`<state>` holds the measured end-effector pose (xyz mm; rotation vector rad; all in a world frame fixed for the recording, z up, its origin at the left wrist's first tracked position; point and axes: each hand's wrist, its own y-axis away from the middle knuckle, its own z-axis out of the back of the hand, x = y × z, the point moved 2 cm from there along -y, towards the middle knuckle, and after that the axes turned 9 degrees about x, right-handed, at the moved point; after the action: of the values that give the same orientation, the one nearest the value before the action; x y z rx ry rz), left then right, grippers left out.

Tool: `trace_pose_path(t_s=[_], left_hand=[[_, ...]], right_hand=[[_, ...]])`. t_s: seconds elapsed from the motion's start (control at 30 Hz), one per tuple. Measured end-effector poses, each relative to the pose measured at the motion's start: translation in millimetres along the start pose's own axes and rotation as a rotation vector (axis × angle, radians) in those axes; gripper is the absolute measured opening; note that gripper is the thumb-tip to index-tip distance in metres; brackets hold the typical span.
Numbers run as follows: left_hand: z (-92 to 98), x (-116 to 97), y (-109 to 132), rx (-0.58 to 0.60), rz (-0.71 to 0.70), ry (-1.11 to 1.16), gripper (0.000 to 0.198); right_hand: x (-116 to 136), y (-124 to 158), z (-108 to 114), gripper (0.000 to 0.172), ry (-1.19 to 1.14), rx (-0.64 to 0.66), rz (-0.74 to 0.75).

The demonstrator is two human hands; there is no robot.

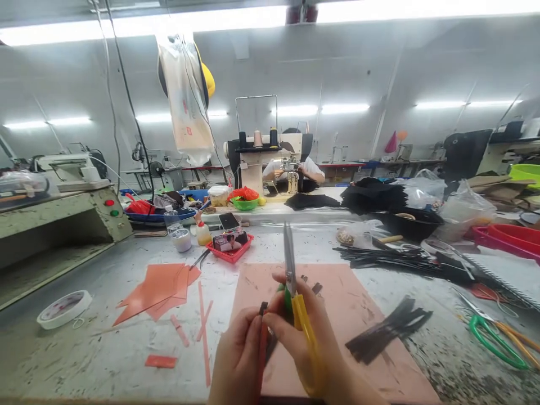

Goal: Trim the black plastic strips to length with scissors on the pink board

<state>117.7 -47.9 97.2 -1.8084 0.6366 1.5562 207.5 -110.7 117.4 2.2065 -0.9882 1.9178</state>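
Observation:
My left hand (pixel 238 354) pinches a narrow dark strip (pixel 264 308), with an orange-red strip (pixel 261 351) running down along the fingers. My right hand (pixel 316 343) is wrapped around scissors (pixel 289 253), one handle yellow and the other green, the blades pointing up and away. Its thumb and fingertips meet the strip's end beside the left fingers. Beneath both hands lies a pink sheet (pixel 337 292). On its right part rests a bundle of black strips (pixel 388 332). Small dark pieces (pixel 316 288) lie behind the right hand.
Orange sheets (pixel 166 287), thin orange strips (pixel 205 343) and a tape roll (pixel 65 309) lie left. A red tray (pixel 230 253) stands behind. More black strips (pixel 388 257) and green-and-orange-handled scissors (pixel 493 337) are at right. Across the table, a person (pixel 312 169) sits behind a sewing machine (pixel 253 163).

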Motion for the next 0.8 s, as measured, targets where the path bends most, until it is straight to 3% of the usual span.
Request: trace_pose_path(t_s=[0.13,0.37,0.6,0.8], left_hand=[[7.4,3.4,8.6,-0.024,-0.02,-0.042,0.032],[6.7,5.3,13.6,0.005,-0.032,-0.071,0.032],[2.5,0.5,13.8,0.086,-0.031,-0.03,0.035],[3.4,-3.2,14.8,0.046,-0.061,-0.29,0.032]], right_hand=[[-5.9,6.2,-8.8,0.044,-0.062,-0.12,0.011],[-3.5,9.0,-9.6,0.043,-0.164,-0.071,-0.09],[-4.3,9.7,-3.4,0.043,-0.137,-0.059,-0.048],[-8.7,9.8,-2.5,0.044,-0.162,-0.077,-0.06]])
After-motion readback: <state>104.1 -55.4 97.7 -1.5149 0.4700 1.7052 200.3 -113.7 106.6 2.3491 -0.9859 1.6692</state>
